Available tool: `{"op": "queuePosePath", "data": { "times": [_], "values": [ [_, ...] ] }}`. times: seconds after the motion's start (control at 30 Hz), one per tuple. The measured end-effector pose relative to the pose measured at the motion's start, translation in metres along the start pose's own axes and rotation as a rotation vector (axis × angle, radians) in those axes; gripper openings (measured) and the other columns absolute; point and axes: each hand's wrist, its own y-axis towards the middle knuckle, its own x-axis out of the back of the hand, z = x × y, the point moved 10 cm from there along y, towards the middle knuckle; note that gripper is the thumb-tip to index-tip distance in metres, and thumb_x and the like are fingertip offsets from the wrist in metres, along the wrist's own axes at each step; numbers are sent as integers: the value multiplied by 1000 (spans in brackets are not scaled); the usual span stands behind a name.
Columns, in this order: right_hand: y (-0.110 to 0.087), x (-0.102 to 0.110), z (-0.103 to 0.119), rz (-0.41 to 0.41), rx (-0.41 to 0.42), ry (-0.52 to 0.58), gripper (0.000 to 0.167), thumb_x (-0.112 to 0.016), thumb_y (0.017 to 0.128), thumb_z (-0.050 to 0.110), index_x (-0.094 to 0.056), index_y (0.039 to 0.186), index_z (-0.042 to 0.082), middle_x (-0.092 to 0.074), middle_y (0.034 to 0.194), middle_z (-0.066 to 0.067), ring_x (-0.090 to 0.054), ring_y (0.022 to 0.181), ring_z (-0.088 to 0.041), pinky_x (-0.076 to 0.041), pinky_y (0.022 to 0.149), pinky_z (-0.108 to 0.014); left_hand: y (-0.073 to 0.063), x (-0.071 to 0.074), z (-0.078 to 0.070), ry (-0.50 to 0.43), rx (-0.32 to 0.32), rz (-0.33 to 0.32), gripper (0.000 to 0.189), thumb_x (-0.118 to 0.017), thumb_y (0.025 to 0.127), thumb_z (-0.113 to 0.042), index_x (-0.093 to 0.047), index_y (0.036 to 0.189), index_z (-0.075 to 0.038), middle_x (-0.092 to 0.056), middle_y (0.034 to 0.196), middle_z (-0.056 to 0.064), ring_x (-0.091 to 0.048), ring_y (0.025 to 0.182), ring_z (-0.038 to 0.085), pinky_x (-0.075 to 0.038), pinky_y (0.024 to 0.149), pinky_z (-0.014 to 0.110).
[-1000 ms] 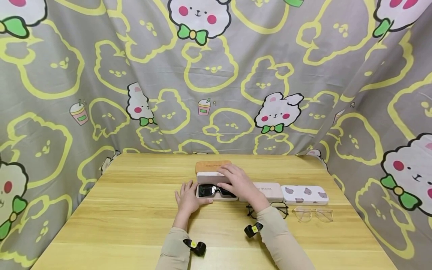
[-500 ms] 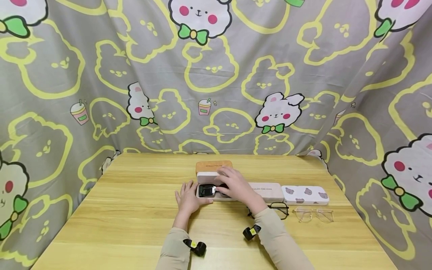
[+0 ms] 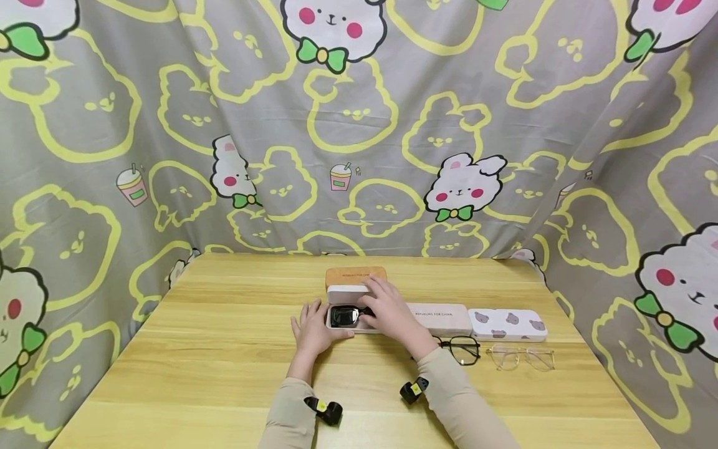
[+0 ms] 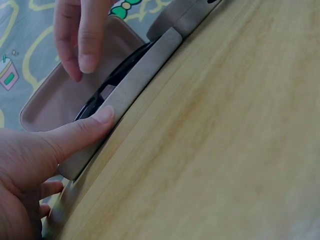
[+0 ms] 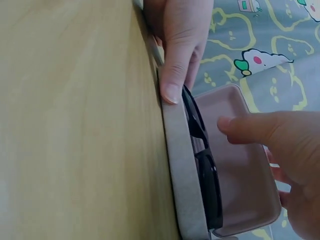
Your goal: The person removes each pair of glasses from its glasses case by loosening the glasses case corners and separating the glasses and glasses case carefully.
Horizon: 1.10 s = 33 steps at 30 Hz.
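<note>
A patterned curtain [image 3: 387, 137] surrounds a wooden table [image 3: 224, 386], over which two hands work. The left hand [image 3: 315, 333] grasps nothing between its digits: its straight, spread fingers lie at the left end of the open case [image 4: 142, 75], its thumb pressing on the front wall. The right hand [image 3: 389, 308] has a released, loosely bent grip, thumb in front of the raised lid [image 5: 240, 175]; whether any finger touches the lid, I cannot tell. Four cases are on the table, one open and three closed: the pale case [image 3: 443, 318] sits at the right end of the open one, the bear case [image 3: 509, 324] just beyond that, and the orange case [image 3: 353, 275] behind the lid. There are three pairs of glasses. The sunglasses [image 3: 344, 316] lie in the base of the open case, under the right hand; the black glasses [image 3: 464, 350] and gold glasses [image 3: 521, 355] rest on the table in front of the closed cases, side by side.
</note>
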Motion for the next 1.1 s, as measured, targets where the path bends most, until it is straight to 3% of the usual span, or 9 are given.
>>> {"op": "queuePosePath", "data": {
  "times": [0.33, 0.67, 1.1],
  "values": [
    [0, -11, -1, -7, -47, -58, 28, -81, 77, 32, -73, 91, 10, -45, 146, -22, -38, 139, -42, -32, 114, -57, 0, 1, -3, 9, -9, -14, 99, -86, 61, -55, -52, 141, -8, -39, 153, 17, -19, 148, 43, -3, 114, 72],
    [0, -15, -1, 2, -67, -76, 27, -81, 77, 31, -75, 90, 8, -43, 148, -20, -36, 140, -42, -27, 117, -55, 1, 1, 0, 3, -2, -9, 98, -86, 62, -53, -51, 141, -9, -38, 154, 16, -18, 148, 43, -2, 114, 71],
    [0, -15, 0, -15, -60, -95, 25, -82, 75, 27, -73, 91, 9, -44, 147, -23, -38, 138, -43, -30, 115, -57, -1, 2, -1, -4, 0, 1, 98, -86, 62, -54, -51, 141, -8, -38, 154, 16, -18, 148, 43, -2, 114, 72]
  ]
}}
